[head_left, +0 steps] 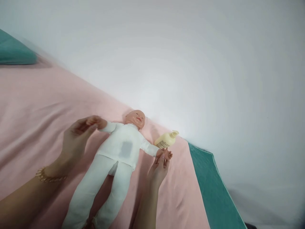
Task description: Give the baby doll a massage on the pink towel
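A baby doll (pixel 119 141) with a bare head and a white cloth body lies on its back on a pink sheet (pixel 54 92). A grey patch marks the middle of its chest. On the left, my left hand (pixel 77 136) is closed around one of the doll's hands, with that arm stretched out sideways. My right hand (pixel 159 170) grips the doll's other hand (pixel 168 154) between thumb and fingers, and the small plastic fingers stick out past mine. Just beyond it lies a pale yellow pump bottle (pixel 165 139), tilted on its side.
A white wall (pixel 190 70) runs along the far side of the bed, close behind the doll's head. At the upper left is a green pillow (pixel 16 49). Green fabric (pixel 209 178) shows past the sheet's right edge.
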Demonstrator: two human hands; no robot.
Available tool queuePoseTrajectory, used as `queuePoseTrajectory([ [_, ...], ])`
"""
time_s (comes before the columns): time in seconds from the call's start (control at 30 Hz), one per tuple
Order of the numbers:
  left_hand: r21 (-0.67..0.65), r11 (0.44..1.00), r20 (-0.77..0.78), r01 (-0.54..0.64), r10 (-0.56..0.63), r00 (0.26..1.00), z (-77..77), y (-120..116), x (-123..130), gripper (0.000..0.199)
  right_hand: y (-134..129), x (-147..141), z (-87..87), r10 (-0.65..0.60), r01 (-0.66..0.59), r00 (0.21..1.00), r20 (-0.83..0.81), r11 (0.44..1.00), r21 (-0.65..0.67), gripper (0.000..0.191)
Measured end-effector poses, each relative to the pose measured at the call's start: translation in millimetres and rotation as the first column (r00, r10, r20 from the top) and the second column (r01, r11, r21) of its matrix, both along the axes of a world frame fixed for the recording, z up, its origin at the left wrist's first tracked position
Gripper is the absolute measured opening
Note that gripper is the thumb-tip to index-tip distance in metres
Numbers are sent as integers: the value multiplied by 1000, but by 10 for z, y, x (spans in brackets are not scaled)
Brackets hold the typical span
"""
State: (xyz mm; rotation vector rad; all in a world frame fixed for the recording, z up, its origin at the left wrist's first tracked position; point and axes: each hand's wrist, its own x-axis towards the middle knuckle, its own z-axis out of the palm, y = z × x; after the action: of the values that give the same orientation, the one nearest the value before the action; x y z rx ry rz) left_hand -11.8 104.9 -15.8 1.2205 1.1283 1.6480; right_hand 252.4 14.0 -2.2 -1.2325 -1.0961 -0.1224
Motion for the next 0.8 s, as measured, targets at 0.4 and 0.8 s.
queuePoseTrajectory([
  [0.4,499,710,-537,497,-197,820,-260,-11,214,19,-100,-498,-138,353,-324,927,126,924,-204,29],
  [0.8,484,676,-640,556,-159,751,-303,43,220,24,-51,-467,-127,347,-303,878,328,936,-179,37],
])
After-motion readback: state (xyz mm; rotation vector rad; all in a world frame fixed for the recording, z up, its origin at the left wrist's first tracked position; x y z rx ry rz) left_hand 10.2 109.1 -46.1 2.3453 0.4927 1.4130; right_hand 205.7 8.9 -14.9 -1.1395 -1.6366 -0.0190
